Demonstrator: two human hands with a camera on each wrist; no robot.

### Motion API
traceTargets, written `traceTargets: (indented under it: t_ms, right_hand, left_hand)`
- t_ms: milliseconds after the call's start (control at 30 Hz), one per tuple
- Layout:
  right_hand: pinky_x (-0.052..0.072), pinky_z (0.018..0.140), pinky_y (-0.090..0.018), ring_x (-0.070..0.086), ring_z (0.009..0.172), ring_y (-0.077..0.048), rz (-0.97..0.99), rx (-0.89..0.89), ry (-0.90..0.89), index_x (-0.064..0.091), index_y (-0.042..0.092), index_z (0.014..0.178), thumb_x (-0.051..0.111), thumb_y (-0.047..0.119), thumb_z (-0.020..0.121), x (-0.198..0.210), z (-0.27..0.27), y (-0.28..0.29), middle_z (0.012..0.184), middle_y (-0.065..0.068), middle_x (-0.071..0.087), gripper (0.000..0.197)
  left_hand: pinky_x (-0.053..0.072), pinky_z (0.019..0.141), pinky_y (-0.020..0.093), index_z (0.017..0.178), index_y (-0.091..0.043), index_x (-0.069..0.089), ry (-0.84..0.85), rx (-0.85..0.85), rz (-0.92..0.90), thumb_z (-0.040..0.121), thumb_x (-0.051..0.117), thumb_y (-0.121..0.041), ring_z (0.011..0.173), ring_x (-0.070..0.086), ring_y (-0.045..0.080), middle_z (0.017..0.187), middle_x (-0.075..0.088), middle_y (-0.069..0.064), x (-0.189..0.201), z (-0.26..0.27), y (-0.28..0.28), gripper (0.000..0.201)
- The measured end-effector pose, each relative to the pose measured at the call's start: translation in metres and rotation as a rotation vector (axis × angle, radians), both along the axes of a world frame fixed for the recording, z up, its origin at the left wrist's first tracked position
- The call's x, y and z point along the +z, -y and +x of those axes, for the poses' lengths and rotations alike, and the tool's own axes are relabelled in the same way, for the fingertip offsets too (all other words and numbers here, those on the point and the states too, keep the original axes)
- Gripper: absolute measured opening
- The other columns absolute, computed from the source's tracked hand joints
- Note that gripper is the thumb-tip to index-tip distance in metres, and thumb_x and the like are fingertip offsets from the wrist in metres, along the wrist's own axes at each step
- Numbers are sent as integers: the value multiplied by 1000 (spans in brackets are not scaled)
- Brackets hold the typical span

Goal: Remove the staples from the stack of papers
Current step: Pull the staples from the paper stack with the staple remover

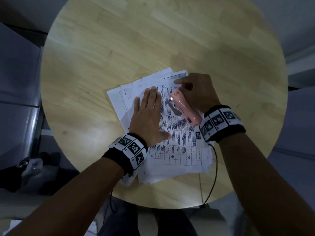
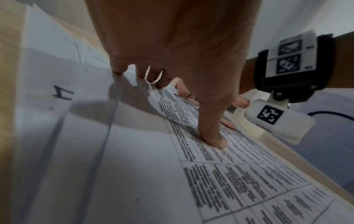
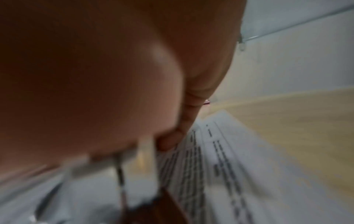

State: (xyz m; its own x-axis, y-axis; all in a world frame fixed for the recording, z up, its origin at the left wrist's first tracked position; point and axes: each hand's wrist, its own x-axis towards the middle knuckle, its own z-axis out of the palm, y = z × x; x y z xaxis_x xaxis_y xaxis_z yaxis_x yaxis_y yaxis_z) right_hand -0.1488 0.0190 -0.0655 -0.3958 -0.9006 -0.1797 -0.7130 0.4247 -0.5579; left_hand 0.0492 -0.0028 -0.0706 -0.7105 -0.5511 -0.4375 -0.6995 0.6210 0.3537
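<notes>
Fingers of the left hand [image 1: 148,116] lie straight and together, flat on the top sheet, thumb out to the side; palm pressing, holding nothing. Right hand [image 1: 197,92] curls around a pink stapler [image 1: 185,108], its metal underside turned toward the left hand, while the index finger reaches out to the far corner of the papers.

Stack of papers [image 1: 172,147]: loose, fanned, sitting mid-table toward the near edge, printed table on top. Staples themselves too small to make out.

Handling, as a judgement: sheets are light, limp, slide easily over each other and tear near a staple. Best pinned flat close to the stapled corner, not gripped by an edge.

Round wooden table [image 1: 119,40] beneath. Marker bands on both wrists.
</notes>
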Motion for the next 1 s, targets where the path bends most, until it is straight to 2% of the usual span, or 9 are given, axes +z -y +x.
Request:
traceTargets:
  t_ms: [100,200,300,433,567,700,867,933,1000]
  right_hand:
    - [55,78,-41,68,77,-26,23,160,-14,80,16,102,73,12,82,2,-8,9,87,-9,76,21]
    - [54,71,-44,68,75,-33,4,295,-57,81,15,97,71,15,84,1,-14,13,83,-12,74,17]
    - [53,69,-42,66,76,-32,43,370,-116,80,19,89,57,22,85,-3,-14,14,83,-8,71,23]
    - [50,71,-39,61,73,-29,41,275,-117,71,12,80,60,15,87,-8,-10,10,81,-6,69,14]
    - [48,69,-37,60,71,-29,41,189,-107,66,7,76,57,5,87,-11,-8,8,77,-8,69,14]
    - [47,65,-39,55,66,-32,40,199,-109,59,8,76,51,5,84,-10,-8,5,72,-9,63,11]
    - [39,61,-35,51,64,-34,59,266,-152,51,10,77,48,1,83,-7,-7,4,73,-9,58,11]
    - [39,60,-36,46,63,-30,35,282,-145,48,13,78,41,14,84,-6,-5,3,74,-7,54,9]
    - [36,60,-36,45,63,-28,-10,312,-144,51,10,81,31,31,81,-3,-1,1,78,-9,53,29]
  left_hand:
    - [-6,122,50,153,-5,-4,-17,8,-5,60,73,-73,150,-16,28,163,-15,12,0,0,0,139]
    - [-5,122,51,153,-5,-3,-21,17,1,59,74,-73,150,-15,28,163,-14,12,0,-1,0,139]
    - [-5,122,50,153,-4,-3,-21,18,2,58,74,-74,150,-15,28,163,-14,12,0,-1,1,141]
    - [-6,122,49,153,-4,-4,-5,11,6,59,73,-75,150,-16,27,163,-15,12,1,-1,1,141]
    - [-3,122,52,153,-5,-6,32,-3,-4,61,72,-74,150,-16,28,162,-17,12,4,-4,1,139]
    - [-1,121,53,153,-5,-4,50,-13,-14,60,73,-72,150,-14,29,162,-15,12,4,-4,1,138]
    - [3,120,57,153,-5,0,99,-38,-51,59,72,-74,151,-8,31,163,-10,13,7,-6,2,136]
    - [6,118,62,152,-6,2,139,-58,-83,58,70,-76,150,-2,33,163,-5,14,11,-9,3,135]
    - [7,114,68,152,-12,1,170,-72,-122,53,70,-79,148,7,35,161,4,15,14,-13,6,138]
